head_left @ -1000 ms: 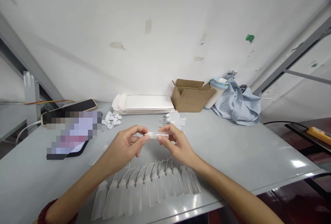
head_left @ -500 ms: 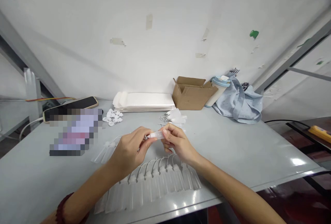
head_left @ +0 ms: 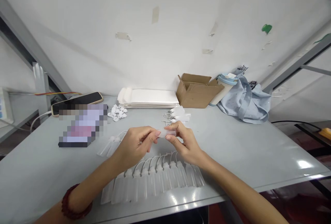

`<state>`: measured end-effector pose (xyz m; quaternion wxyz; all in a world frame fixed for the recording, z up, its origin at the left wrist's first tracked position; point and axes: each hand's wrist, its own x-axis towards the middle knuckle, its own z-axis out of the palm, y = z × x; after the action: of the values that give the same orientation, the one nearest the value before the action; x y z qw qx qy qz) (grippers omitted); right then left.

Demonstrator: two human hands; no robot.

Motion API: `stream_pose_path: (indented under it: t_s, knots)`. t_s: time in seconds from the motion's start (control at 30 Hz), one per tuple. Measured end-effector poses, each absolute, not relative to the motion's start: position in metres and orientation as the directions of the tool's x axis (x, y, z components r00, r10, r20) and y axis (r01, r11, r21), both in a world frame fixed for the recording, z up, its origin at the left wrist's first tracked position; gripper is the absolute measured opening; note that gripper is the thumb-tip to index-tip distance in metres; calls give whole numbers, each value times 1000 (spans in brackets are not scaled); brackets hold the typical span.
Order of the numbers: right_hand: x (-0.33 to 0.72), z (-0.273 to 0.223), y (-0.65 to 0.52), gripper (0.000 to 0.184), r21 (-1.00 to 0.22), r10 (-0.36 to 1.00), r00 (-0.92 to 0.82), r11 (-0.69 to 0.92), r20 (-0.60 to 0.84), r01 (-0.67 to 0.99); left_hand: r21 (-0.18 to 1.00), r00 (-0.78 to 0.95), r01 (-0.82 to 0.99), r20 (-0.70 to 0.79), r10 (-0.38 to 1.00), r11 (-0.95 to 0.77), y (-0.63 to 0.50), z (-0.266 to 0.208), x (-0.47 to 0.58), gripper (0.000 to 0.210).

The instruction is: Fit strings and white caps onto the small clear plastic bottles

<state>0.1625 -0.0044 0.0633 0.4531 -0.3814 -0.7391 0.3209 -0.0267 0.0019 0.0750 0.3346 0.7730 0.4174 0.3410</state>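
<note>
Both hands meet over the middle of the table around a small translucent plastic tube [head_left: 165,133] lying sideways. My left hand [head_left: 137,144] has thumb and forefinger pinched at its left end. My right hand [head_left: 184,141] holds the other end between thumb and fingers. Below the hands, a row of similar clear tubes [head_left: 150,184] with white caps and thin looped cords lies along the table's front edge. A few more clear tubes [head_left: 111,147] lie left of my left hand, and some corded ones [head_left: 181,113] lie behind my right hand.
Small white caps [head_left: 117,112] sit in a heap beside two phones [head_left: 84,125] [head_left: 77,104]. Along the wall stand a stack of white trays [head_left: 150,98], an open cardboard box [head_left: 195,93], a lidded cup [head_left: 224,87] and a light blue cloth bag [head_left: 245,103].
My view has shifted a little, so the scene sits further right. My right-hand fingers have spread along the tube, and more of its right end shows; my left hand still pinches the left end.
</note>
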Motion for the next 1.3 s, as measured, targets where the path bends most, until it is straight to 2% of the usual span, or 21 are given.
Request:
stream_pose_path:
  t_s: [0.1, 0.2, 0.27, 0.33, 0.4, 0.47, 0.57, 0.63, 0.67, 0.77, 0.87, 0.97, 1.03, 1.13, 1.2, 1.3]
  knots:
    - [159, 65, -4, 25, -986, 938, -310, 164, 154, 6, 578, 397, 491, 518, 758, -652, 0, 68, -22, 32]
    - [157, 70, -2, 31, -954, 908, -408, -204, -99, -221, 290, 418, 576, 699, 580, -765, -1, 60, -20, 24]
    - [158, 71, -1, 31, -920, 884, -437, -298, -166, -253, 215, 444, 599, 713, 543, -771, 0, 57, -20, 21]
    - [159, 71, 0, 29, -938, 902, -415, -240, -120, -251, 330, 437, 576, 649, 623, -748, 1, 57, -21, 22]
    - [160, 68, 0, 27, -977, 932, -362, -71, 6, -199, 568, 412, 512, 497, 764, -645, 1, 61, -21, 24]
    - [161, 65, -1, 24, -989, 944, -294, 136, 147, -60, 776, 399, 435, 289, 870, -457, 0, 67, -21, 26]
    - [162, 62, -2, 22, -935, 934, -224, 316, 277, 162, 902, 381, 364, 82, 921, -231, -2, 73, -20, 28]
    - [161, 63, -1, 22, -946, 941, -235, 285, 244, 156, 909, 359, 377, 36, 932, -180, -3, 73, -20, 30]
    - [161, 64, 0, 23, -970, 947, -265, 216, 182, 107, 901, 353, 396, 28, 935, -177, -3, 72, -19, 31]
    - [160, 66, 3, 31, -991, 921, -380, -118, -87, -60, 840, 366, 456, 126, 922, -296, -2, 66, -18, 34]
    - [159, 63, 6, 37, -921, 868, -405, -366, -286, -132, 663, 437, 487, 379, 816, -569, -2, 57, -18, 33]
    - [157, 58, 8, 36, -902, 847, -408, -417, -342, -111, 494, 529, 498, 478, 701, -713, 0, 48, -21, 26]
    - [157, 57, 9, 37, -945, 888, -367, -320, -277, -62, 466, 541, 520, 469, 698, -716, 4, 47, -25, 24]
    - [164, 59, 13, 38, -989, 984, -176, 47, 22, 141, 479, 454, 590, 469, 758, -650, 13, 54, -35, 25]
    - [174, 61, 20, 33, -884, 962, -65, 271, 267, 380, 472, 333, 680, 482, 810, -561, 21, 65, -46, 29]
    - [193, 58, 35, 24, -627, 878, -39, 371, 477, 685, 416, 121, 841, 476, 871, -344, 34, 83, -67, 28]
